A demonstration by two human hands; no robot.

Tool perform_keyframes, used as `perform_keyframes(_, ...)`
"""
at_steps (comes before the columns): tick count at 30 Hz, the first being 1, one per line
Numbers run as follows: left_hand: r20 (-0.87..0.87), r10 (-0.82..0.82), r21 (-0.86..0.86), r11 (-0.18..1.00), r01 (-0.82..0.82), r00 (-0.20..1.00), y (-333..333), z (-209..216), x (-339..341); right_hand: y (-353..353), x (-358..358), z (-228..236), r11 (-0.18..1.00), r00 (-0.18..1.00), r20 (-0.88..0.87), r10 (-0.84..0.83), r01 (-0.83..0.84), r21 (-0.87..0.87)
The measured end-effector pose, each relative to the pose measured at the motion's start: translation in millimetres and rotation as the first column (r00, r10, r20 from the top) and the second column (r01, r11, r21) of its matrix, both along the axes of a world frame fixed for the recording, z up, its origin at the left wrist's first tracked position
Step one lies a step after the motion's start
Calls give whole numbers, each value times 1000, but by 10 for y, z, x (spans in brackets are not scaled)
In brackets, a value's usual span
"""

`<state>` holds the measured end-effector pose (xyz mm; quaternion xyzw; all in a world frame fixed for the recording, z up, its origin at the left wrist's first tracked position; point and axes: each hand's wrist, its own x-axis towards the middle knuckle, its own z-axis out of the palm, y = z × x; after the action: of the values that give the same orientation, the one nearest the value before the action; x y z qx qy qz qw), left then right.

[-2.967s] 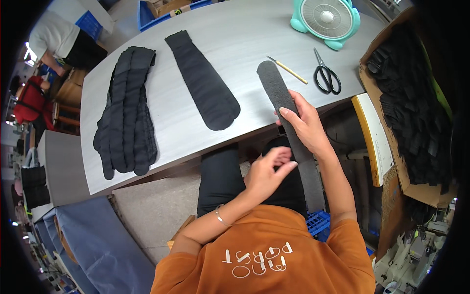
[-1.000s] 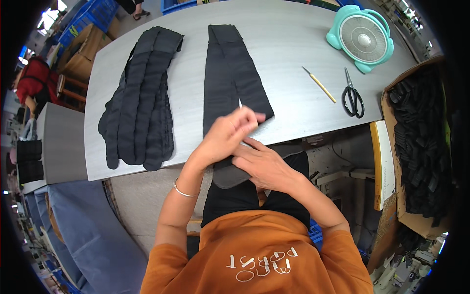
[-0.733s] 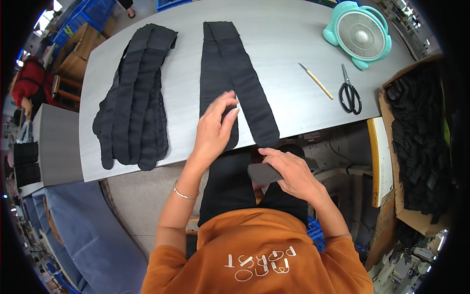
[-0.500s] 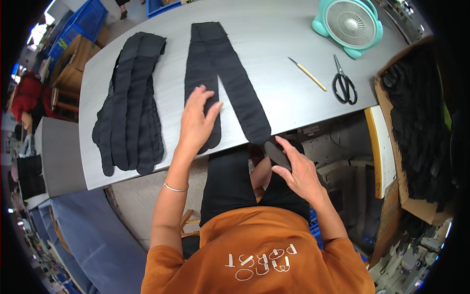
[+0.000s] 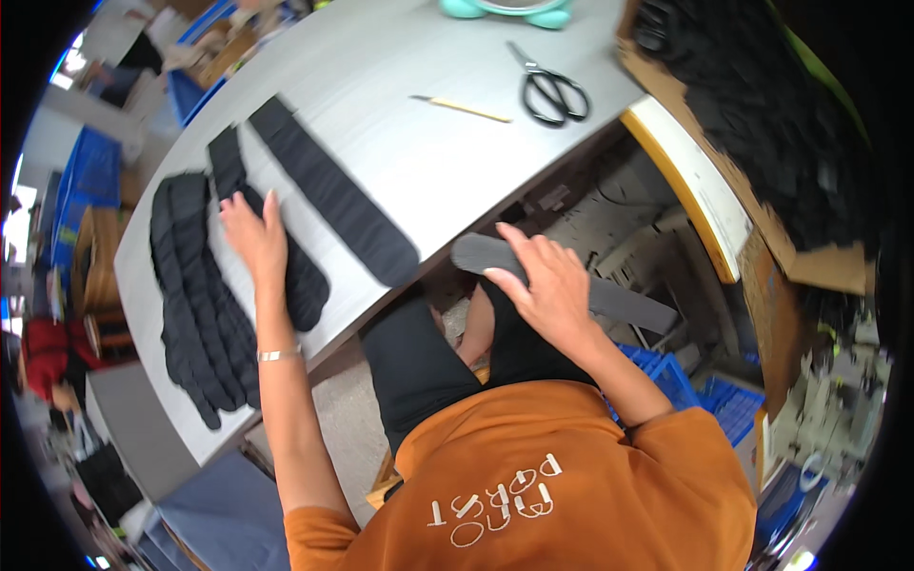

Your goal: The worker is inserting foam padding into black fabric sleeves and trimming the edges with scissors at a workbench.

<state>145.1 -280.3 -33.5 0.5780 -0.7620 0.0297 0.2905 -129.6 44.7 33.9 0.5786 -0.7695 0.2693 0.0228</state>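
My left hand (image 5: pixel 255 238) lies over a dark fabric strip (image 5: pixel 307 281) with a rounded near end, its thumb and fingers apart. The cloth looks bunched around those fingers. My right hand (image 5: pixel 552 290) grips another dark fabric strip (image 5: pixel 481 253) in front of the table edge. Its rounded end sticks out past the thumb, and its tail trails behind the hand to the right. A single dark strip (image 5: pixel 338 195) lies flat and slanted between the hands. Left of my left hand is a stack of overlapping dark strips (image 5: pixel 193 285).
On the grey table (image 5: pixel 381 124) lie a wooden-handled pointed tool (image 5: pixel 462 108) and black-handled scissors (image 5: pixel 552 95). A turquoise fan (image 5: pixel 509 8) is partly cut off at the far edge. At right stands a cardboard box (image 5: pixel 709 167) of dark fabric pieces; blue crates (image 5: pixel 666 381) sit below.
The view has turned right. My left hand has moved toward the stack, and the strip under it now lies apart from the other. More of the right hand's strip shows.
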Motion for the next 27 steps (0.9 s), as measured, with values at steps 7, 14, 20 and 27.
perform_keyframes(7,-75,-454,255,852,457,888,1224,383,-830,-142,-35,-71,985,993,-69,-99,88,-151)
perform_keyframes(14,-844,-127,345,615,709,522,2354,695,-1217,-123,-98,12,973,994,-7,-106,102,-206)
perform_keyframes(20,-918,287,392,561,729,273,2467,775,-1113,-132,81,79,962,998,-39,51,-59,-267)
perform_keyframes(27,-910,353,374,473,798,217,2523,801,-1095,80,241,88,935,963,59,262,-239,-261)
